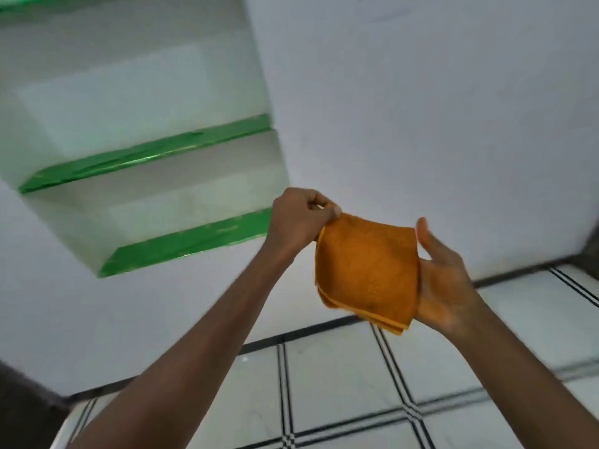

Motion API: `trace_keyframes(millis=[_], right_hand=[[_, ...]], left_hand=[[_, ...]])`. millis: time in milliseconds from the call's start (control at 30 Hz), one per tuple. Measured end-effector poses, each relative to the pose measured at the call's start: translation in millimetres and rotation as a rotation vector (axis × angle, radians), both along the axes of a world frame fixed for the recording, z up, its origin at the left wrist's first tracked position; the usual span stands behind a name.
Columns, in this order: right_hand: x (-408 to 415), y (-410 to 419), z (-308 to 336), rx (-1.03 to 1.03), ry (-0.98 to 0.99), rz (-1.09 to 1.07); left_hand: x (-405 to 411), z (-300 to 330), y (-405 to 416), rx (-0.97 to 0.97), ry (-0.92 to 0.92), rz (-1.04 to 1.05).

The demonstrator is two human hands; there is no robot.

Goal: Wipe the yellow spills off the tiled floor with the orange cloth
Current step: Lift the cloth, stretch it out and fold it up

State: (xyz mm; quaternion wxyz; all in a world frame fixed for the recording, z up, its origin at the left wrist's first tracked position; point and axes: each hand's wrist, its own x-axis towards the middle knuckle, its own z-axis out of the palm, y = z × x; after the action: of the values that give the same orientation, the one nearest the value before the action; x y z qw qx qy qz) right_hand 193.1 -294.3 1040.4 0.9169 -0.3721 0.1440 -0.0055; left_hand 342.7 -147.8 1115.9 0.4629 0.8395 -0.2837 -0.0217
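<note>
I hold the folded orange cloth (366,270) in the air: left hand (298,218) pinching its eleven o'clock corner, right hand (444,280) cupping it, fingers loosely open. No spills show on the tiled floor (340,384); I judge wiping not begun.

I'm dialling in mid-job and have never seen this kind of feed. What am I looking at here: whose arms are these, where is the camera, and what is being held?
There is no machine here: these are a person's two bare arms, seen from one wide-angle camera worn on the head, looking forward and down. The left hand pinches the top corner of a folded orange cloth between its fingers. The right hand is open, and the cloth's other side rests against its palm. The cloth is held up in the air, not on the floor. Below is the tiled floor, pale tiles with dark lines. Behind is a white wall with a recess holding green shelves. No yellow spills show on the part of the floor in view.
</note>
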Motion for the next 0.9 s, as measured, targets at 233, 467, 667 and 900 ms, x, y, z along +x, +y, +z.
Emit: trace_keyframes(millis=[233,467,667,900], right_hand=[[-187.0,-158.6,-42.6,-0.188,0.315,-0.358],[-376.9,-275.4,-60.6,-0.175,0.464,-0.77],[-537.2,-332.6,-71.7,-0.097,0.556,-1.071],[-699.9,-393.6,-93.5,0.039,0.67,-1.337]], left_hand=[[-118.1,-95.6,-198.3,0.11,0.441,-0.422],[-284.7,-136.6,-376.6,0.081,0.706,-0.76],[-436.7,-146.1,-502.6,0.212,0.753,-1.077],[-609.3,-178.1,-624.5,0.347,0.824,-1.326]])
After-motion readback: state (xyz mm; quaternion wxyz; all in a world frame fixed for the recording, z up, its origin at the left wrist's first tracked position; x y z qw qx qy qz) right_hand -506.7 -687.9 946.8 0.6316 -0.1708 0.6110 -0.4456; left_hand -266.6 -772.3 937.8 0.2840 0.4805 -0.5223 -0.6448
